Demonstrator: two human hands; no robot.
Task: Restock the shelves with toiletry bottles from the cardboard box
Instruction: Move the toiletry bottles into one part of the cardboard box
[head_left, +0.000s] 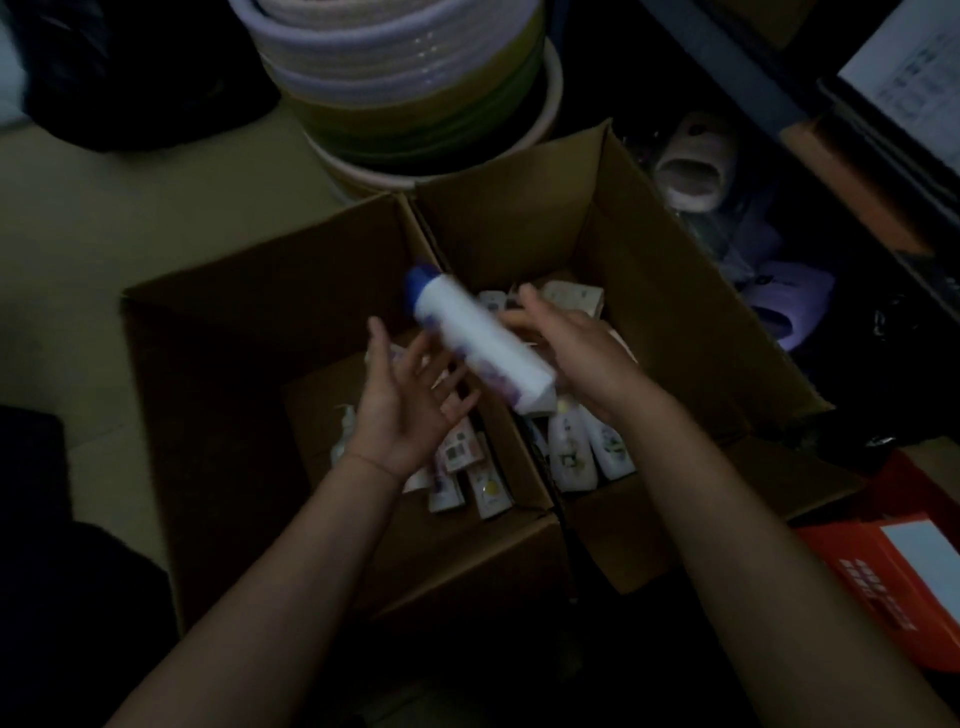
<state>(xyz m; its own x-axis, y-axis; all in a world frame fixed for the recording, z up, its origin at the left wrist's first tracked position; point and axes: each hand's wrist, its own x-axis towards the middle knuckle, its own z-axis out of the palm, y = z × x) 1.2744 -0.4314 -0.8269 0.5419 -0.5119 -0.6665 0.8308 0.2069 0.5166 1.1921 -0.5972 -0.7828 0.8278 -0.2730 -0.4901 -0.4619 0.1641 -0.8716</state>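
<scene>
Both forearms reach forward over two open cardboard boxes set side by side on the floor. The left hand (410, 400) is held palm up with its fingers spread and relaxed, just under the lower side of a white bottle (483, 343); whether the fingertips touch it is blurred. The right hand (571, 348) is turned palm inward against the bottle's right side, thumb raised, its grip apparently curled round the body, though motion blur and the bottle itself hide the fingers.

The bottle hangs above the seam between the boxes. Its long axis runs diagonally, with the blue cap (422, 283) pointing to the far left and the flat base toward the near right.

The left cardboard box (218, 322) holds small white bottles and tubes (467, 467) lying below the left hand. The right cardboard box (675, 291) holds upright white bottles (587, 447) near the right wrist and small cartons (571, 296) at its far end. A stack of woven baskets (410, 93) stands beyond the boxes. Slippers (696, 166) lie on a dark low shelf to the far right, and an orange carton (904, 582) sits at the near right.
</scene>
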